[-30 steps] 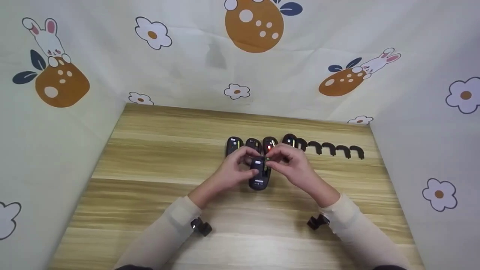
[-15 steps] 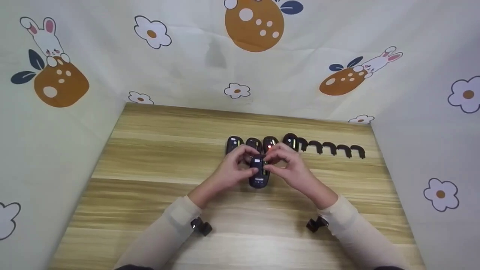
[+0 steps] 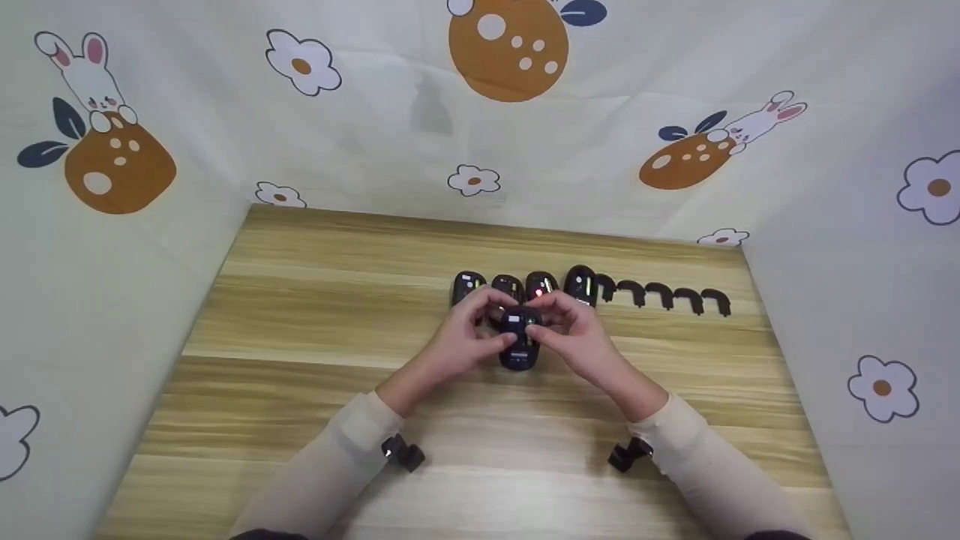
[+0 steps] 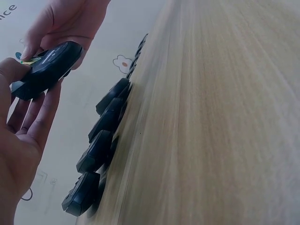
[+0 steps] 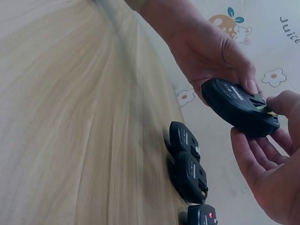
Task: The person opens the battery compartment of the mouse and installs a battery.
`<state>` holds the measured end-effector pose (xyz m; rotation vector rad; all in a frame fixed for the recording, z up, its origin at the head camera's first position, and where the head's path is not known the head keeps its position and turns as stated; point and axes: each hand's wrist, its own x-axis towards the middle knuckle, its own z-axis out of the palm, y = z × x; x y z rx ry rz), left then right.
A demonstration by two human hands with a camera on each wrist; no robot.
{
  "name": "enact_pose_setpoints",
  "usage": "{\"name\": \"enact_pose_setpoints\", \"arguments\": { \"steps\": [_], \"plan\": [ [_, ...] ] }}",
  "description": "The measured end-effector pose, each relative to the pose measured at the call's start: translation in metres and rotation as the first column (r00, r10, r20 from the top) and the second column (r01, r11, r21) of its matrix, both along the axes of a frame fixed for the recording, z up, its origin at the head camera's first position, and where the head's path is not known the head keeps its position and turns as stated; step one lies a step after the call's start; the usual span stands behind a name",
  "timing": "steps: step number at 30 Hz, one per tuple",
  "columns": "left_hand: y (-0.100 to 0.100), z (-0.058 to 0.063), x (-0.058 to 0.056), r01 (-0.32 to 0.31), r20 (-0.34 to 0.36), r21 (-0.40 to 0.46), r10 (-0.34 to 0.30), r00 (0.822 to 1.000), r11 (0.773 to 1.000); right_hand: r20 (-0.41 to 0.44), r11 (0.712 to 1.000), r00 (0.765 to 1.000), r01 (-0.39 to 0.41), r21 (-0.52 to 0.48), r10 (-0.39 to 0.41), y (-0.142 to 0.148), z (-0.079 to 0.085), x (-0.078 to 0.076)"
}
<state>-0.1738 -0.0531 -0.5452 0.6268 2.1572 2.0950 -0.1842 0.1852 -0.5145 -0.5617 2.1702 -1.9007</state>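
Above the table, a black computer mouse [image 3: 517,358] is held with its labelled underside facing up. My left hand [image 3: 469,334] grips its left side, thumb on the underside and fingers beneath. My right hand [image 3: 574,326] holds the right side, its thumb pressing on a yellow-green battery [image 5: 266,109] in the open battery slot. That thumb partly covers the battery. In the left wrist view the battery [image 4: 31,61] shows beside the thumbs, with the mouse [image 4: 49,70] tilted between both hands.
Behind the hands, several black mice lie underside up in a row, among them a left one [image 3: 468,285], one with a red light [image 3: 540,283] and a right one [image 3: 580,285]. Several hook-shaped black pieces [image 3: 659,295] continue the row rightward. Printed cloth walls [image 3: 375,150] surround the wooden table [image 3: 315,300].
My right thumb has moved onto the battery slot and its fingers have come round the mouse's far right side. The held mouse has shifted slightly away from me.
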Motion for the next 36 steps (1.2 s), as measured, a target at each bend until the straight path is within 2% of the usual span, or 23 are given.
{"name": "enact_pose_setpoints", "arguments": {
  "steps": [16,29,32,36],
  "plan": [
    [0.0019,0.0028,0.0010,0.009,-0.062,-0.027,-0.011,0.998,1.000,-0.014,0.999,0.999,0.036,-0.034,-0.037,-0.0020,-0.0013,0.0021],
    [0.0006,0.0038,0.0018,0.005,-0.002,-0.010,-0.005,1.000,1.000,-0.017,1.000,1.000,0.018,-0.004,-0.018,-0.0011,-0.0011,0.0025],
    [0.0004,0.0044,0.0020,0.006,0.018,-0.001,-0.006,1.000,1.000,-0.051,1.000,0.999,0.002,0.018,-0.001,0.0008,-0.0005,0.0032],
    [-0.0002,0.0053,0.0025,0.002,0.043,0.009,-0.003,0.999,1.000,-0.167,0.996,0.985,-0.042,0.072,0.054,0.0031,-0.0012,0.0045]
  ]
}}
